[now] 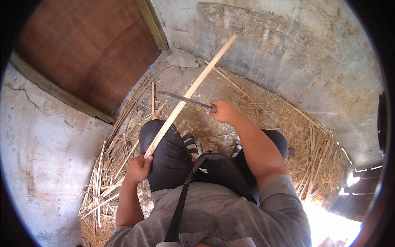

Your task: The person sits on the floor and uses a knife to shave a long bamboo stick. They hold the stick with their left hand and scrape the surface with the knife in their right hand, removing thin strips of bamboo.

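A long pale bamboo strip [201, 77] slants up and away to the right from beside my left knee. My left hand [139, 168] is closed round its near end, thumb on top. My right hand [223, 111] grips the handle of a long, narrow knife [197, 103] in front of my right knee. The dark blade points left and meets the strip near the middle of its length, with its tip [162, 94] showing beyond the strip's left edge. Whether the edge bites into the strip I cannot tell.
Loose bamboo strips [101, 185] and shavings [284, 119] cover the ground on both sides. A stained wall [288, 45] stands ahead and to the right, a brown door [90, 45] at the far left. My knees [162, 152] are bent below the strip.
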{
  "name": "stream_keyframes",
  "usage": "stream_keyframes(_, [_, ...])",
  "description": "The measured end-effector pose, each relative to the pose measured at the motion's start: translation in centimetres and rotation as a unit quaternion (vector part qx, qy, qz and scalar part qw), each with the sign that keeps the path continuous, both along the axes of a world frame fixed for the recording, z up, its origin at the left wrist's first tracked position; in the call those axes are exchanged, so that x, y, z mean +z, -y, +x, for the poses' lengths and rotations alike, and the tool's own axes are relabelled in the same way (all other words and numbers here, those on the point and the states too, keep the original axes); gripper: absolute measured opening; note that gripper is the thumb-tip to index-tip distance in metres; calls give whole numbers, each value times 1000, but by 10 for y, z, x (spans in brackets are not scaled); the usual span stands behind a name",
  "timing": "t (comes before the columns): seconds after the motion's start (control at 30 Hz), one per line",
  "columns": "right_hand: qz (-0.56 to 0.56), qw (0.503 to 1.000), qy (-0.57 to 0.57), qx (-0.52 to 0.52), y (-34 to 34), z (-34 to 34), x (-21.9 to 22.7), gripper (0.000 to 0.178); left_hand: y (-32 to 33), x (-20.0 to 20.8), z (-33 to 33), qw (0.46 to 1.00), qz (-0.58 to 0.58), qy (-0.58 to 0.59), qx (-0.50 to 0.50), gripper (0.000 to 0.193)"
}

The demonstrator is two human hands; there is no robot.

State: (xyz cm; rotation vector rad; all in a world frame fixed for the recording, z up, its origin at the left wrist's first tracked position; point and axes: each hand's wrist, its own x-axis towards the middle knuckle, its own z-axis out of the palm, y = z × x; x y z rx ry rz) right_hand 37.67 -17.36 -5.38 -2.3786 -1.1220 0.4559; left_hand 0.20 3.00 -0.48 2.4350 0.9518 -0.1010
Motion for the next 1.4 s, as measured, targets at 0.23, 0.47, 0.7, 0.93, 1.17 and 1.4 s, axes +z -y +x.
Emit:
stream_keyframes(0.23, [35,996,27,72,-13,-33,4,35,2,6,3,1000,-14,-1,10,61])
stream_keyframes(0.47, [13,995,34,88,-15,-31,19,36,-2,1,-3,1000,16,-6,-2,60])
stream_keyframes(0.7, [37,997,21,-62,4,9,-4,47,-2,4,3,1000,2,-2,-13,61])
stream_keyframes(0.93, [21,994,11,107,-17,-37,1,38,-1,6,3,1000,-9,-14,-1,61])
stream_keyframes(1.17, [26,994,19,108,-20,-27,-1,40,-2,1,0,1000,22,-13,-12,59])
stream_keyframes(1.4, [17,999,-14,-48,1,10,-11,45,-4,3,2,1000,3,-21,-9,61])
